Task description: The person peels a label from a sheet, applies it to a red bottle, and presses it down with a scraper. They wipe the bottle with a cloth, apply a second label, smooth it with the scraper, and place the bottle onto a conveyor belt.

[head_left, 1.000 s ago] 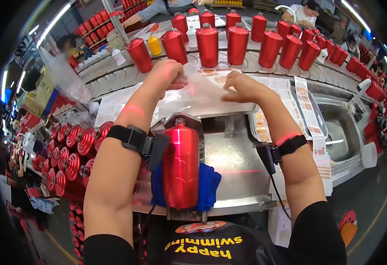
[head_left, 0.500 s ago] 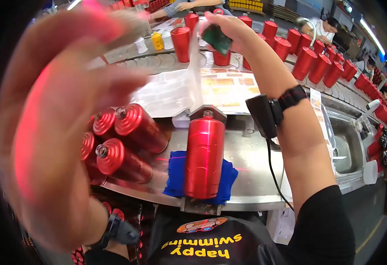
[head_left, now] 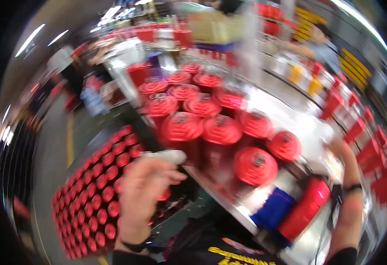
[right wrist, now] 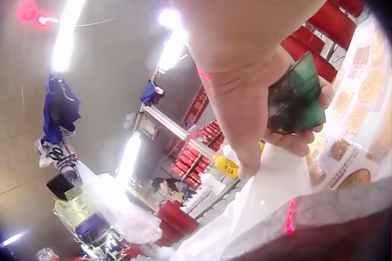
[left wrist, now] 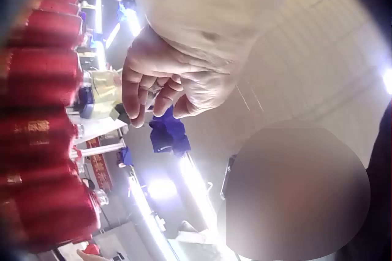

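Note:
My left hand (head_left: 142, 190) is off to the left, over the floor side of the bench, near a group of upright red bottles (head_left: 182, 126). Its fingers hang loosely bent in the left wrist view, with nothing visible in them. A pale covering (head_left: 169, 156) wraps one fingertip. On the far right, my right hand (head_left: 341, 150) is over the bench by white sheets. It grips a flat dark-green scraper (right wrist: 297, 97) between palm and fingers, its thumb close by a whitish translucent film (right wrist: 263, 190). One red bottle (head_left: 306, 207) lies on its side beside a blue cloth (head_left: 273, 208).
A large block of red bottles (head_left: 92, 207) stands low on the floor at left. Printed sheets (right wrist: 361, 102) with gold and orange designs lie near the right hand. More red bottles (head_left: 374, 154) line the conveyor at right, where another person (head_left: 323, 46) works.
The head view has swung left, now showing the grouped bottles and floor. My left hand has left the film and swept left. My right hand has taken hold of the green scraper since the earliest frame.

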Demonstrator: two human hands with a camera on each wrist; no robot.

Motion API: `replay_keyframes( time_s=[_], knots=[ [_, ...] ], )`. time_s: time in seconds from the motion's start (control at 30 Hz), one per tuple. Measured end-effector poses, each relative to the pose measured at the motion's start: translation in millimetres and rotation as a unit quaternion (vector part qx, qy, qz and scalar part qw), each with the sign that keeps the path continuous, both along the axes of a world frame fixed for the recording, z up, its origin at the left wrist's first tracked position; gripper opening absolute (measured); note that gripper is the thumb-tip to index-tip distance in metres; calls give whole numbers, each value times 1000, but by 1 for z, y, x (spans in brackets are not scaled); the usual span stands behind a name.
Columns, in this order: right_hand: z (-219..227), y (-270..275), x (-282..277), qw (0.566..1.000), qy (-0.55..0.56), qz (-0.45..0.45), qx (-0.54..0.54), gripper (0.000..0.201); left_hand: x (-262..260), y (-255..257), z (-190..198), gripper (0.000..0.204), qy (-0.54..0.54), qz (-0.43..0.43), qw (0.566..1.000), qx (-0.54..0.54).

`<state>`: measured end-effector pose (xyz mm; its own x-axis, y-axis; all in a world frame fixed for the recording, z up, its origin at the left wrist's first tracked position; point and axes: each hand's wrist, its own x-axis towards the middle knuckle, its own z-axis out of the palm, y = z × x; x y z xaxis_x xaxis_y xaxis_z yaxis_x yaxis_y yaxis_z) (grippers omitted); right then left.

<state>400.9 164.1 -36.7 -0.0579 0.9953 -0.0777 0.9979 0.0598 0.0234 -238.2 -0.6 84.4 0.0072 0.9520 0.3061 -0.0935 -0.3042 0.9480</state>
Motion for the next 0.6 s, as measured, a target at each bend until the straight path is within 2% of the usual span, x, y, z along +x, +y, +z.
replay_keyframes(
  time_s=[0.03,0.07,0.13,0.2,0.3,0.43,0.6],
  knots=[
    [2,-1,12,998,40,-51,-3,55,-11,0,-12,21,-47,-48,997,-27],
    [-4,0,26,995,43,-87,40,48,-15,2,-17,21,-21,-36,999,-14],
    [30,-8,-2,977,145,-154,-3,38,-22,6,-28,23,3,-47,999,-12],
    [50,2,-22,978,140,-147,50,27,-31,9,-37,23,-3,-71,997,-20],
    [70,9,-57,977,117,-177,36,33,-48,10,-41,23,-1,-73,997,-4],
    [81,10,-96,969,71,-230,-54,41,-60,9,-46,23,-9,-57,998,-13],
    [95,12,-146,938,13,-303,-169,52,-78,8,-63,24,-15,-43,998,-38]
  ],
)
